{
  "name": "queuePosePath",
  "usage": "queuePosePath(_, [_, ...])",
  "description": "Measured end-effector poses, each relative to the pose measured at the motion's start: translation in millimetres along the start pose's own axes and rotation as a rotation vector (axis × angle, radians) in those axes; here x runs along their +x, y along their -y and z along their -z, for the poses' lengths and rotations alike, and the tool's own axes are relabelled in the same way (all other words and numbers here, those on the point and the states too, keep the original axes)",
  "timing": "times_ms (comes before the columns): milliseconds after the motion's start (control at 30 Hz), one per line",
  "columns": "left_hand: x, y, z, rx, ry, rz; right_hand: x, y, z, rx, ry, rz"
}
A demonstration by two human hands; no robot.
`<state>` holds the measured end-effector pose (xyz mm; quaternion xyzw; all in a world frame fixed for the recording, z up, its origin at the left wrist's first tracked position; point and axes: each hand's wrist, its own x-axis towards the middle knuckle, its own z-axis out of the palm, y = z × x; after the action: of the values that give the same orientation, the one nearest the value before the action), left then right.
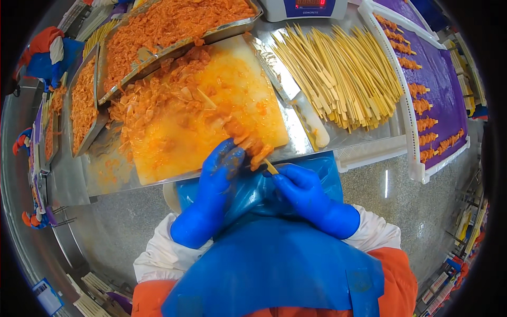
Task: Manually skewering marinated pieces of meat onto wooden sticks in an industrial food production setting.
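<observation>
A flat wooden skewer threaded with orange marinated meat (pixel 252 145) is held over the near edge of a white cutting board (pixel 266 124). My right hand (pixel 303 187) pinches the broad handle end of the skewer between thumb and fingers. My left hand (pixel 215 171) is closed against the left side of the threaded meat, its fingertips smeared with marinade. The skewer's far end (pixel 207 99) points up and left over the board. Loose meat pieces (pixel 153 100) are heaped along the board's left and far side.
A metal tray (pixel 182 53) of marinated meat rests at the back left, beside a smaller tray (pixel 84 103). Bare skewers (pixel 343 74) lie piled right of a white-handled knife (pixel 315 124). Far right, a purple-lined white rack (pixel 449 100) bears finished skewers. A scale (pixel 305 8) stands behind.
</observation>
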<state>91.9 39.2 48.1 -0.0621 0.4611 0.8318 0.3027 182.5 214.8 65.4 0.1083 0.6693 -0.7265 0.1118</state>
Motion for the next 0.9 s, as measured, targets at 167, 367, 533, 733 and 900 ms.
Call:
queuePosePath(167, [-0.5, -15.4, -19.5, -0.048, -0.003, 0.046, 1.6, -2.7, -1.4, 0.018, 0.037, -0.038])
queuePosePath(367, [9.0, -17.6, -11.7, -0.097, 0.014, -0.051, 0.4, 1.4, 0.2, 0.039, 0.050, -0.046])
queuePosePath(533, [17.2, -40.6, 14.4, 0.342, -0.268, -0.478, 3.5, -2.1, 2.4, 0.112, 0.101, -0.117])
queuePosePath(733, [27.2, -41.7, 36.8, 1.325, -0.051, -0.659, 15.8, -19.7, -3.7, 0.128, 0.085, -0.300])
queuePosePath(900, [40.8, -33.2, 37.4, 1.477, -0.004, -0.746, 19.5, -21.2, -6.1, 0.032, 0.068, -0.269])
